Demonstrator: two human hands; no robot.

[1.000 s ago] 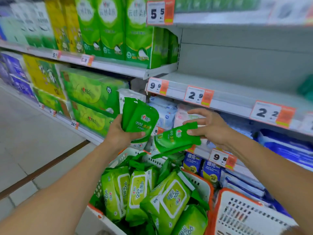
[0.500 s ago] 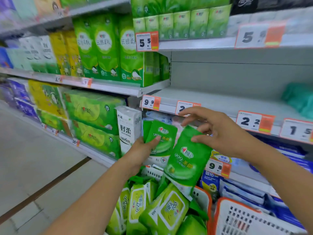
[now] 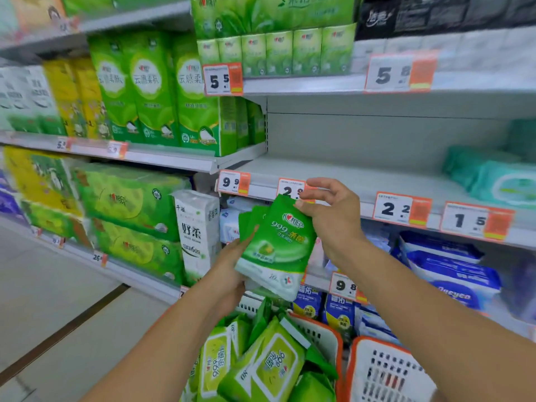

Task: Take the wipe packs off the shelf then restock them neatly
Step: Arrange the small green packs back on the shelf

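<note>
Stack of flat glossy green plastic wipe packs (image 3: pixel 275 245) | left hand (image 3: pixel 232 271) grips 7 o'clock edge | right hand (image 3: pixel 327 216) pinches 1 o'clock corner | orange-rimmed white slotted plastic basket (image 3: pixel 324 332) below.

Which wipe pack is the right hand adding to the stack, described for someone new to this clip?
Start at the bare grey shelf in mid-frame with the orange price tags. Just below its front edge, the left hand holds a fan of small dark green wipe packs. The front pack, pinched at its top corner by the right hand, shows "999" fully.
</note>
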